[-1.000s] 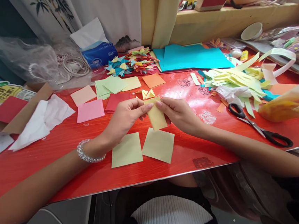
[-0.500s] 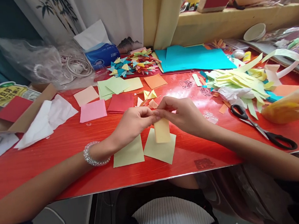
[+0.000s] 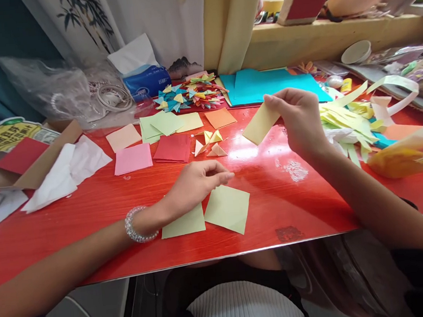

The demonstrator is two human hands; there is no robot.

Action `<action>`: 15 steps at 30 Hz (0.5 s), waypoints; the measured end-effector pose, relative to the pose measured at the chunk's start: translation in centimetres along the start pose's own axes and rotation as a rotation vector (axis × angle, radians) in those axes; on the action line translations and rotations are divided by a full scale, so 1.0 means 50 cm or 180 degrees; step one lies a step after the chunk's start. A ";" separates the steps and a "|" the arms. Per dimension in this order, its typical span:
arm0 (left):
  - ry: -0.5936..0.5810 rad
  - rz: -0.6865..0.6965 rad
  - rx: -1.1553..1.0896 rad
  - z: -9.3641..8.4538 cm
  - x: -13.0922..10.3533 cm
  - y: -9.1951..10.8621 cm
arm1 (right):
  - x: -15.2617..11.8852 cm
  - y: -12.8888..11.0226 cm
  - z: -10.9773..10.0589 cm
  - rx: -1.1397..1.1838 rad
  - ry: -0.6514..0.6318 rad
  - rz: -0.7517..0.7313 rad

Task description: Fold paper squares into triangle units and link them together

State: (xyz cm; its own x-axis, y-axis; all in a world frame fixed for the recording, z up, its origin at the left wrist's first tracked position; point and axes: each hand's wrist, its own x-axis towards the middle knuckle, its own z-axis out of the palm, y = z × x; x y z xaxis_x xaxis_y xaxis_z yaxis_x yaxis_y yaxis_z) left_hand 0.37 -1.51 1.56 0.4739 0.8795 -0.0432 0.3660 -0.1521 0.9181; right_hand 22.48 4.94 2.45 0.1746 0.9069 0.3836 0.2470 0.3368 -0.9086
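My right hand (image 3: 300,118) is raised over the right part of the table, pinching the upper corner of a pale yellow folded paper strip (image 3: 261,124). The strip hangs tilted down to the left. My left hand (image 3: 202,181), with a clear beaded bracelet at the wrist, hovers low with fingers loosely curled and nothing between them. Beneath it lies a pale green paper square (image 3: 185,224), partly covered by the hand. Beside that, a second pale green square (image 3: 229,210) lies slightly turned. Small folded paper pieces (image 3: 210,143) rest beyond my left hand.
Pink (image 3: 132,159), red (image 3: 172,148) and orange (image 3: 220,118) paper squares lie behind. At the back are a pile of folded paper stars (image 3: 205,91) and blue sheets (image 3: 271,84). Paper scraps (image 3: 352,119) heap at right; a cardboard box (image 3: 44,158) stands left.
My right hand has moved up and to the right, carrying the folded paper strip. My left hand has let go of the strip and dropped slightly. The scissors are now hidden behind my right arm.
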 end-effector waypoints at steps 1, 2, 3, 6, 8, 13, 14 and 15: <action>0.0181 0.0183 0.0127 0.000 0.000 -0.001 | -0.009 -0.004 0.006 0.0036 -0.0071 0.0058; 0.0390 0.0380 0.0273 0.000 0.000 -0.001 | -0.023 -0.010 0.016 0.0069 -0.0253 0.0147; 0.0569 0.0557 0.0435 -0.001 0.000 -0.003 | -0.039 -0.016 0.027 0.0037 -0.0502 0.0253; 0.0727 0.0873 0.0952 -0.003 0.003 -0.008 | -0.085 -0.032 0.059 0.0433 -0.1240 0.0692; 0.0714 0.0902 0.1162 -0.005 0.005 -0.011 | -0.098 -0.038 0.067 0.0839 -0.1565 0.1102; 0.0718 0.0754 0.1367 -0.014 0.012 -0.014 | -0.089 -0.046 0.055 0.0992 -0.1755 0.1600; 0.0676 0.0749 0.1501 -0.014 0.013 -0.015 | -0.088 -0.048 0.053 0.0930 -0.1715 0.1514; 0.0638 0.0759 0.1656 -0.014 0.014 -0.016 | -0.088 -0.049 0.052 0.0844 -0.1677 0.1419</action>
State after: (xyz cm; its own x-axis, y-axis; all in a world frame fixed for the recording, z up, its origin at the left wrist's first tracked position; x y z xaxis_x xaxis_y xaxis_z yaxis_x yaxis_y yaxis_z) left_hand -0.13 -0.47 1.07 0.4494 0.8542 0.2616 0.6357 -0.5116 0.5781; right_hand 18.61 0.76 2.56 -0.2927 0.9509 -0.1009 0.0092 -0.1027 -0.9947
